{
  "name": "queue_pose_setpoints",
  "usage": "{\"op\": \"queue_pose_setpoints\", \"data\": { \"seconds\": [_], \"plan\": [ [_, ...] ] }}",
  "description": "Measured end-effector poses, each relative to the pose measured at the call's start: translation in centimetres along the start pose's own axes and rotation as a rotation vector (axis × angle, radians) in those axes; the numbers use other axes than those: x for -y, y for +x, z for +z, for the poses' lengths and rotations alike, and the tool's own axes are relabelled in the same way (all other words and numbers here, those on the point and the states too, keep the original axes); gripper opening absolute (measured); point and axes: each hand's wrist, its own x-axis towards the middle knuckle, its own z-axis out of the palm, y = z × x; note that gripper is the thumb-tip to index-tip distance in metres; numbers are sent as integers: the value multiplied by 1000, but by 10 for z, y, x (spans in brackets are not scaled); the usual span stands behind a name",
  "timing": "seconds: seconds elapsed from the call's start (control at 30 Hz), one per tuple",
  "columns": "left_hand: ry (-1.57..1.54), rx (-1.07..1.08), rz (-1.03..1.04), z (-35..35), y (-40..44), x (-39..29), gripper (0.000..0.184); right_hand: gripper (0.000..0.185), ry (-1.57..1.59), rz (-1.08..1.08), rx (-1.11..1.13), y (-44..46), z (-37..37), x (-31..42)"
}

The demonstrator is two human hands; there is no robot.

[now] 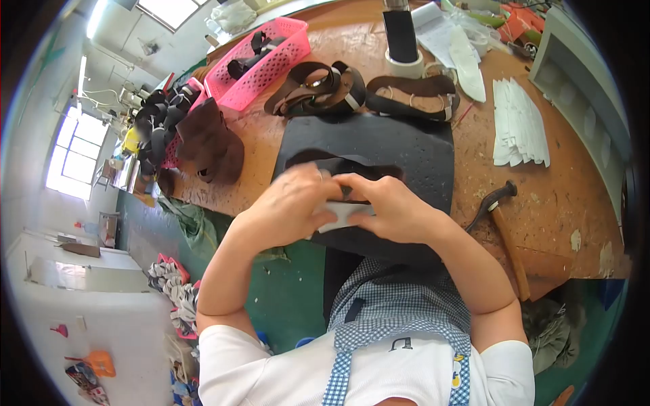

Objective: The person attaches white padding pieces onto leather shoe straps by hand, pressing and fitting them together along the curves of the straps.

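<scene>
My left hand (281, 206) and my right hand (403, 206) meet in front of me over a black mat (423, 145). Between them is a small white piece (344, 215), thumbs against its near side and fingers curled over the top. Dark strip-like material (345, 164) shows just beyond my fingers, partly covered by them; whether it is joined to the white piece, I cannot tell. My left hand is slightly smeared by motion. Right of the mat lies a hammer (510, 250) with a dark curved head and wooden handle.
Coiled brown straps (318, 91) and a brown strap loop (413, 101) lie beyond the mat. A pink basket (240, 95) holds dark pieces. Stacked white cut-outs (518, 125) sit at right; brown material (210, 145) lies at left. A black phone-like object (401, 37) stands by a tape roll (406, 68).
</scene>
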Motion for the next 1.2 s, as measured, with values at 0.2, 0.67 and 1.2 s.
{"op": "queue_pose_setpoints", "data": {
  "seconds": [0.2,0.67,1.2],
  "plan": [
    [-422,-814,-493,30,-4,-6,17,26,713,310,-298,-8,0,-32],
    [-1282,-659,-215,111,10,-31,34,38,1201,339,-291,-48,3,-28],
    [-482,-870,67,85,-8,-64,17,25,665,402,-392,-17,7,-5]
  ]
}}
